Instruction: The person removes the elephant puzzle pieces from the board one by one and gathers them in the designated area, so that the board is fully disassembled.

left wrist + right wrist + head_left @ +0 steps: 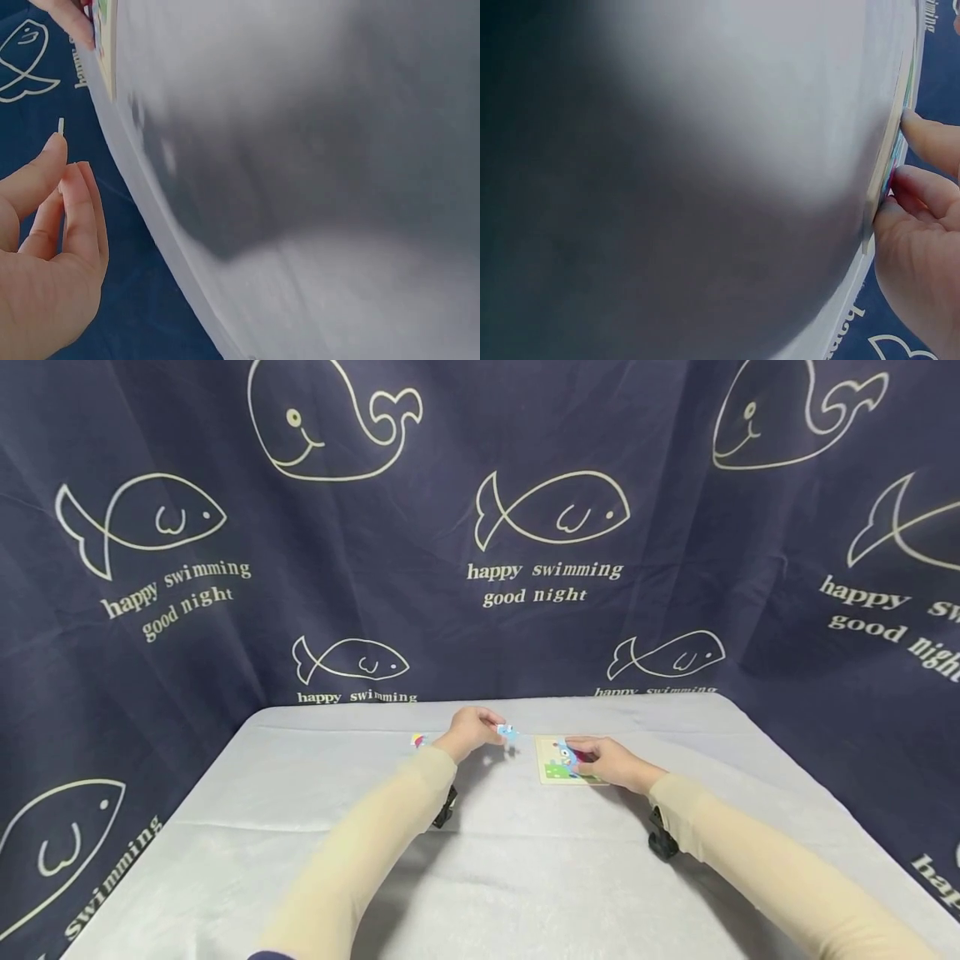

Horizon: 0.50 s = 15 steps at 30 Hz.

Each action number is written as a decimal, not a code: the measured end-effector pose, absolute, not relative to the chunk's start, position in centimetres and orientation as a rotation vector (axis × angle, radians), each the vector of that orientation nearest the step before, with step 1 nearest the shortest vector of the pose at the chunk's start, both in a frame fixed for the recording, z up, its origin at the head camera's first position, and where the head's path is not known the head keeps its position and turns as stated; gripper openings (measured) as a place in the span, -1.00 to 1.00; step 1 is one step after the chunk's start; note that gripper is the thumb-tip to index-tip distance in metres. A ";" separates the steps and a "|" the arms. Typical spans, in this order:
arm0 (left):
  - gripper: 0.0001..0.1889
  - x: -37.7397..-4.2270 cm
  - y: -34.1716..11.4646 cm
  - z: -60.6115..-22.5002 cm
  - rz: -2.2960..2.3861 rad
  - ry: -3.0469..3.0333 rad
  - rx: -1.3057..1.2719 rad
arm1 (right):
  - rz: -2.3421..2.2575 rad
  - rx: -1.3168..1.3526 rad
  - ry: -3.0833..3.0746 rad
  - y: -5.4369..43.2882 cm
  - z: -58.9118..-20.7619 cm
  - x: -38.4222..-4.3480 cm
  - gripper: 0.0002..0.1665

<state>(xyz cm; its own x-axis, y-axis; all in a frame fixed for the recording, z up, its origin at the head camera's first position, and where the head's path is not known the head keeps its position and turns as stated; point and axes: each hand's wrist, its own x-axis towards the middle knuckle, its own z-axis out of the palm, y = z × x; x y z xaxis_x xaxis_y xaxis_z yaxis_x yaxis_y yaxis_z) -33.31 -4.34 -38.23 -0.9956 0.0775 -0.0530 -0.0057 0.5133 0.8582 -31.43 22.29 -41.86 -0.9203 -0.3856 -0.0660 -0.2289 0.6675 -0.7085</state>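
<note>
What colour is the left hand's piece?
The piece is light blue and white, clearest in head view.

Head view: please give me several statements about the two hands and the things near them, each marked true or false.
1. The left hand pinches a small blue piece. True.
2. The right hand touches the puzzle board. True.
3. The left hand also touches the board. False: it is apart from it.
4. A dark blue cloth hangs behind the table. True.
5. The blue piece lies flat on the table. False: it is held up above it.
</note>
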 end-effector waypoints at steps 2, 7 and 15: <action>-0.67 -33.3 -4.8 -38.0 1.514 2.664 0.061 | -1.090 -0.503 2.674 22.3 -41.8 -31.5 -0.32; -0.63 -33.1 -5.8 -37.4 1.582 2.640 0.058 | -1.107 -0.501 2.660 22.3 -41.6 -31.5 -0.31; -0.64 -32.9 -7.2 -36.5 1.660 2.609 0.014 | -1.119 -0.487 2.637 22.3 -41.8 -31.6 -0.29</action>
<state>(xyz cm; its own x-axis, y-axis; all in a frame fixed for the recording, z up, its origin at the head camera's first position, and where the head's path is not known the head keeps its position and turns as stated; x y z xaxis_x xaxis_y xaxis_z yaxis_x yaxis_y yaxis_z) -32.87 -7.20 -36.47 -0.9987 0.0346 -0.0370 -0.0188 0.4240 0.9054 -31.61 22.28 -41.79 -0.9168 -0.3903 -0.0852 -0.2099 0.6521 -0.7285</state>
